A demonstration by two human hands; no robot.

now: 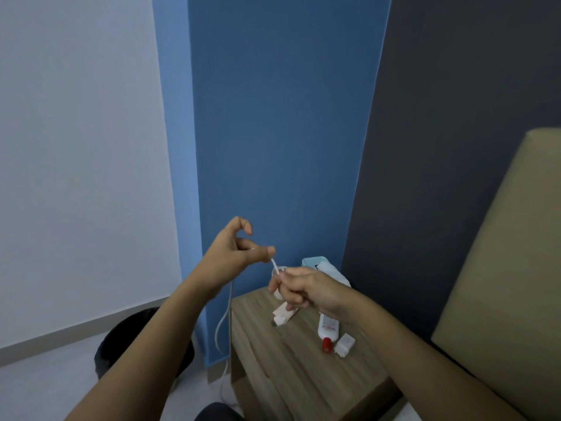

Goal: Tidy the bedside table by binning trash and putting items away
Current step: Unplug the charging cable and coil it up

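left grip (235,253), right grip (305,288) pinch one white cable (274,264)

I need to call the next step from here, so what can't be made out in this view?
Head view only.
Bin: inside dark, the left forearm crosses it.
Cable: lower end lost at the floor by the table.
White round thing: mostly behind the right hand.
Bottle label: too small, top behind the right wrist.
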